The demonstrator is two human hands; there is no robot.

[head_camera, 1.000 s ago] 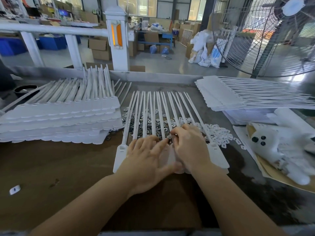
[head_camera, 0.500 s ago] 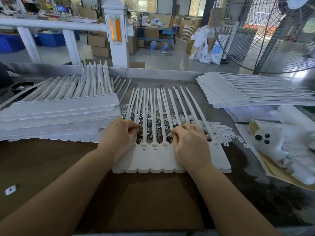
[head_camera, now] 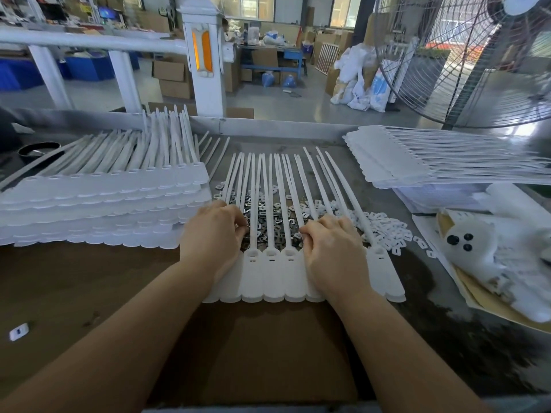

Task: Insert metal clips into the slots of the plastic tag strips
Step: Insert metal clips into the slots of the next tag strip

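While both hands rest on one joined white tag strip [head_camera: 272, 275], three of its slots show between them. The left hand [head_camera: 213, 234] and right hand [head_camera: 331, 248] have curled fingers over the heap of metal clips [head_camera: 268, 216] beneath the tails; whether they pinch a clip I cannot tell. Two stacks of strips lie on the brown table [head_camera: 89, 293]: one left [head_camera: 98, 210], one far right [head_camera: 432, 162]. White plastic clips [head_camera: 387, 231] lie scattered right. A floor fan [head_camera: 465, 55] stands far right in the warehouse.
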